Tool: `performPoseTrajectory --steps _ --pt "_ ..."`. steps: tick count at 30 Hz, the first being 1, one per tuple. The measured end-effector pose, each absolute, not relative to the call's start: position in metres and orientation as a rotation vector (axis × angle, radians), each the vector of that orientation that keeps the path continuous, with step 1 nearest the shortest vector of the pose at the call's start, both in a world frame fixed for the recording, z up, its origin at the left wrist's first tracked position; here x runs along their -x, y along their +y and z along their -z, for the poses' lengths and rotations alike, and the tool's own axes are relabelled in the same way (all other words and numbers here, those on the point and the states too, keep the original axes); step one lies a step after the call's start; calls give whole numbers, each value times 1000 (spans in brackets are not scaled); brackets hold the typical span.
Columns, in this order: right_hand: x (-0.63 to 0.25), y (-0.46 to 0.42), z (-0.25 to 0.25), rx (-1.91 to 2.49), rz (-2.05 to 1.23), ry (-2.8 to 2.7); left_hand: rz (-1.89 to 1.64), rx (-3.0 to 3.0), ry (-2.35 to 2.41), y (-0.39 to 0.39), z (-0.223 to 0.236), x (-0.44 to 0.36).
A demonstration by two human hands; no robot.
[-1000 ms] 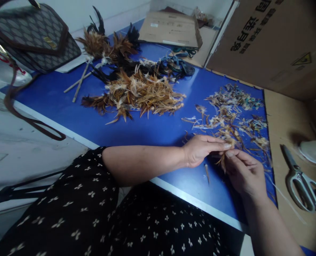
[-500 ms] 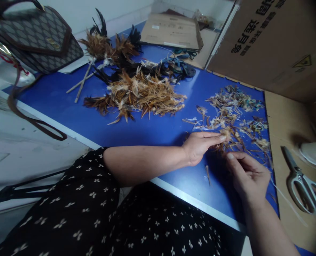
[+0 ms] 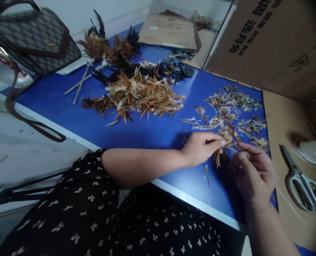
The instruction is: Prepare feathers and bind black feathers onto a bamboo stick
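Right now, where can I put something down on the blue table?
Bare blue tabletop shows between the brown feather pile and left forearm, and between the handbag strap and crossed sticks. Feather scraps crowd the area beyond the left hand and right hand.

1. Table: blue top [image 3: 158, 133], white front edge [image 3: 190, 201]; I see it run beneath the left hand [image 3: 202, 149] and right hand [image 3: 255, 170].
2. Wall [image 3: 115, 12]: pale, plain; far ahead and left of both.
3. Cardboard panel [image 3: 270, 76]: upright, printed; ahead and right of them.
4. Brown board [image 3: 286, 117]: flat, right of the right hand.
5. Pale surface [image 3: 32, 160]: far left of both hands; wall or furniture, I cannot tell.
6. Light: dim, cool; I log glare near the front edge.
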State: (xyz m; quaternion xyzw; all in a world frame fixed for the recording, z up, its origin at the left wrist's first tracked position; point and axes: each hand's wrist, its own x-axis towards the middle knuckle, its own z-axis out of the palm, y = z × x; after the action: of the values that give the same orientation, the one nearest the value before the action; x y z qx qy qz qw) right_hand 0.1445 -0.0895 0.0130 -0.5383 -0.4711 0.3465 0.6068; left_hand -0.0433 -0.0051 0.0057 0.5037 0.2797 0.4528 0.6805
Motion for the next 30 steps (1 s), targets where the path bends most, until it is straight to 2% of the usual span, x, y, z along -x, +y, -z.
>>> performPoseTrajectory --steps 8,13,30 --pt "-144 -95 -16 1264 -852 -1162 -678 -890 479 -10 -2 37" --pt "-147 -95 -16 1251 -845 -1168 -635 -765 464 -7 -4 39" --pt "-145 -102 -21 1330 -640 -1204 -528 -900 578 -7 -2 42"
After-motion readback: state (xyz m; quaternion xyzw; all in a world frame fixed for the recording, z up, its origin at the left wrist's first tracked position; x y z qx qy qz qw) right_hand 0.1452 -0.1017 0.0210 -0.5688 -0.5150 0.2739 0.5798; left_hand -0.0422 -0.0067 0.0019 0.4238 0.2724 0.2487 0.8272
